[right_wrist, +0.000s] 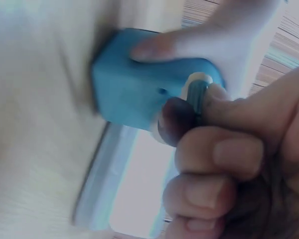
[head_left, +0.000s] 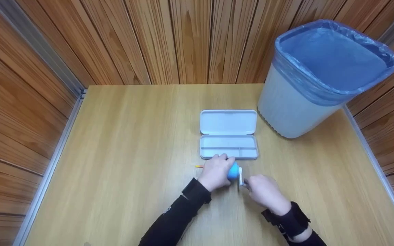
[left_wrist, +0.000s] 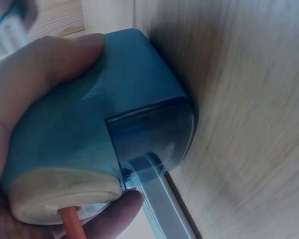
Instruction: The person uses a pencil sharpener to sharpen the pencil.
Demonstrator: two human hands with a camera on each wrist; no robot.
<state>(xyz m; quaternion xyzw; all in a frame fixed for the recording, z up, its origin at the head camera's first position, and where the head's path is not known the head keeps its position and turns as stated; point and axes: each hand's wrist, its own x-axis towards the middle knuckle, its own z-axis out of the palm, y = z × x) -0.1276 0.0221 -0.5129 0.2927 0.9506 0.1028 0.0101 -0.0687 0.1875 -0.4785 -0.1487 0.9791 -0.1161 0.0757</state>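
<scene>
Your left hand [head_left: 216,172] has its fingers curled round the body of the blue sharpener [head_left: 233,171], thumb pressed along one side. Your right hand [head_left: 264,192] is gripping the knob [right_wrist: 175,121] on the crank [head_left: 240,177], fingers folded in tight around it. So yeah, both hands are on the same gadget, one on the body and one on the handle.

The sharpener looks to be sitting on the table [head_left: 132,143], crank end toward your right. An orange pencil [head_left: 199,166] sticks out of its pale face on the other end, past your left hand; you can't tell how deep it goes.

Just beyond the sharpener there's a pale case [head_left: 221,140], flipped open with its lid [head_left: 228,122] laid back away from you and dividers in the near half. Your left knuckles overlap its near edge from above, can't tell if they touch. Farther off, at the back right, a whitish bin [head_left: 286,109] stands lined with a blue bag [head_left: 333,58], near the wood-plank wall [head_left: 190,44].
</scene>
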